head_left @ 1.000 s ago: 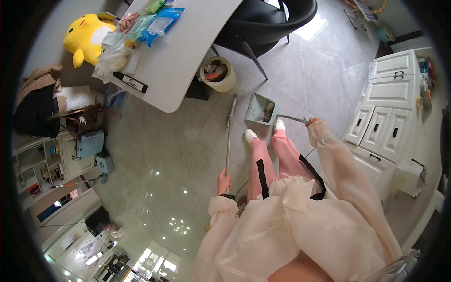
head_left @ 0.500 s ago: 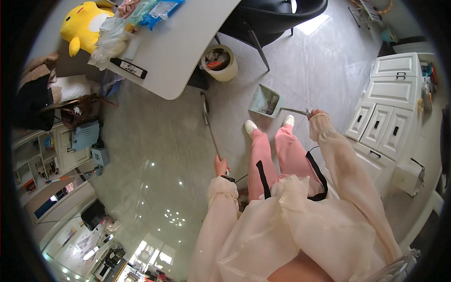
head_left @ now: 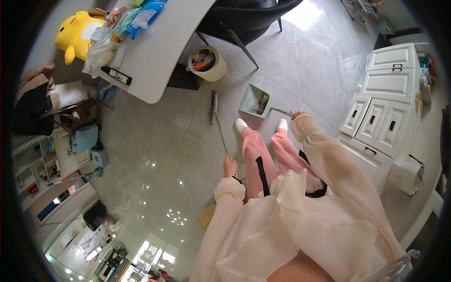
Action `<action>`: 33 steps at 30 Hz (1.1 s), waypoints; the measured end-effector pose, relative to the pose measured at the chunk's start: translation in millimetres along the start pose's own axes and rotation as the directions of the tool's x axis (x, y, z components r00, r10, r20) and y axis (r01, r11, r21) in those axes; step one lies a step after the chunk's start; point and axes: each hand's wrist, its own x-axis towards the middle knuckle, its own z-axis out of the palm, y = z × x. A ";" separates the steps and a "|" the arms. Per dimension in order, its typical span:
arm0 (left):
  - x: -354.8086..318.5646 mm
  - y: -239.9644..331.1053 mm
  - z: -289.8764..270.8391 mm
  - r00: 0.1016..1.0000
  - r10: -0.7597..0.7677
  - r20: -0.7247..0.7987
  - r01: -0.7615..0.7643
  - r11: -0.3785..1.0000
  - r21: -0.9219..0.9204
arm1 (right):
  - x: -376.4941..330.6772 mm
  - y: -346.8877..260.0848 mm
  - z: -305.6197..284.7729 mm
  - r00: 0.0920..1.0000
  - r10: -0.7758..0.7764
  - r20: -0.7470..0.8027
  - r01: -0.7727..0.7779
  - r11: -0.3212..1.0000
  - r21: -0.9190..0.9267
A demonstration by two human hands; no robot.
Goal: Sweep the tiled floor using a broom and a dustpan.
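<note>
My left hand (head_left: 230, 167) is closed round the handle of a long broom (head_left: 214, 109); its narrow head rests on the floor, a little left of the dustpan. With my right hand (head_left: 298, 115) I grip the end of the dustpan's handle. The dustpan (head_left: 244, 105) is pale green and box-shaped, and some dark debris lies inside it. It sits just in front of my white shoes (head_left: 240, 125). A gap of floor separates broom head and pan.
Beyond the broom stand a cream trash bin (head_left: 221, 70) with rubbish in it and a black chair (head_left: 235, 21). A white table (head_left: 162, 51) reaches in from upper left. White cabinets (head_left: 387, 89) line the right side; a cardboard piece (head_left: 206, 216) is beside my left sleeve.
The broom head has moved right, closer to the dustpan, and its handle now tilts less steeply. My view has shifted, so the furniture and dustpan appear further left.
</note>
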 end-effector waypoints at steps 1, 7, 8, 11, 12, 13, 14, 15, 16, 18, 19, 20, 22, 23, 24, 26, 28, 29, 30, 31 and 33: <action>-6.1 0.6 7.8 1.000 0.001 -0.004 -0.001 1.000 0.004 | -8.2 -1.8 -5.3 0.999 -0.012 0.051 0.015 0.998 -0.060; -39.5 2.2 52.9 0.999 0.013 0.050 -0.017 0.997 0.071 | -0.2 12.6 7.8 0.987 -0.057 0.148 0.072 0.993 -0.098; -46.9 0.5 60.2 0.999 0.007 0.041 -0.011 0.995 0.097 | 3.5 13.7 10.1 0.987 -0.064 0.150 0.078 0.993 -0.090; -71.2 3.4 80.3 0.997 0.000 0.080 -0.014 0.985 0.173 | 13.7 19.1 18.5 0.984 -0.079 0.160 0.089 0.994 -0.057; -79.8 6.9 87.6 0.992 0.002 0.129 -0.029 0.977 0.211 | 18.4 22.8 21.0 0.983 -0.080 0.166 0.089 0.995 -0.046; -86.1 -2.0 92.1 0.993 -0.006 0.117 -0.020 0.975 0.221 | 19.5 18.6 20.4 0.982 -0.095 0.162 0.102 0.994 -0.035; -87.5 -11.5 95.9 0.993 0.021 0.114 -0.048 0.971 0.233 | 21.0 15.2 18.8 0.981 -0.114 0.156 0.119 0.992 -0.027; -88.4 -20.2 98.1 0.992 0.051 0.112 -0.077 0.966 0.246 | 18.7 11.5 18.1 0.980 -0.130 0.152 0.134 0.991 -0.016; -92.5 -14.4 102.5 0.992 0.057 0.109 -0.084 0.962 0.258 | 20.9 14.1 21.7 0.980 -0.130 0.153 0.132 0.991 -0.007; -108.5 2.1 106.6 0.982 -0.016 0.188 -0.024 0.978 0.206 | 23.0 25.3 29.4 0.981 -0.113 0.156 0.112 0.994 0.015; -110.1 0.5 103.1 0.982 -0.011 0.186 -0.030 0.975 0.219 | 21.7 26.5 30.7 0.981 -0.116 0.154 0.113 0.993 0.025; -112.4 -1.8 97.1 0.984 0.010 0.178 -0.055 0.965 0.255 | 20.1 26.6 31.9 0.981 -0.119 0.151 0.115 0.993 0.034; -114.0 -8.0 79.2 0.984 0.033 0.174 -0.084 0.951 0.296 | 17.3 27.4 33.0 0.983 -0.115 0.143 0.109 0.993 0.048; -111.2 -10.2 66.0 0.981 0.025 0.190 -0.074 0.964 0.256 | 15.2 30.2 34.8 0.985 -0.107 0.139 0.101 0.994 0.051; -108.3 -12.6 54.5 0.978 0.017 0.208 -0.063 0.975 0.214 | 13.8 32.9 35.8 0.986 -0.097 0.134 0.091 0.994 0.055; -109.4 -19.3 40.5 0.976 -0.005 0.217 -0.019 0.994 0.110 | 7.9 35.8 40.0 0.989 -0.081 0.127 0.075 0.996 0.058; -109.6 -29.4 31.0 0.972 -0.037 0.232 0.057 0.995 -0.082 | 2.7 40.0 42.9 0.991 -0.065 0.117 0.059 0.997 0.054; -109.0 -35.6 25.9 0.972 -0.034 0.233 0.056 0.994 -0.089 | 0.4 40.4 43.7 0.992 -0.062 0.111 0.056 0.997 0.050; -107.8 -41.9 21.7 0.975 -0.021 0.221 0.053 0.989 -0.140 | -3.7 41.0 45.9 0.993 -0.054 0.106 0.049 0.998 0.048; -106.3 -48.3 17.6 0.979 -0.009 0.206 0.050 0.980 -0.192 | -8.4 40.3 48.1 0.994 -0.047 0.099 0.043 0.998 0.046; -97.3 -57.7 15.8 0.985 0.009 0.172 0.031 0.974 -0.224 | -16.7 42.8 51.4 0.996 -0.025 0.083 0.022 0.999 0.037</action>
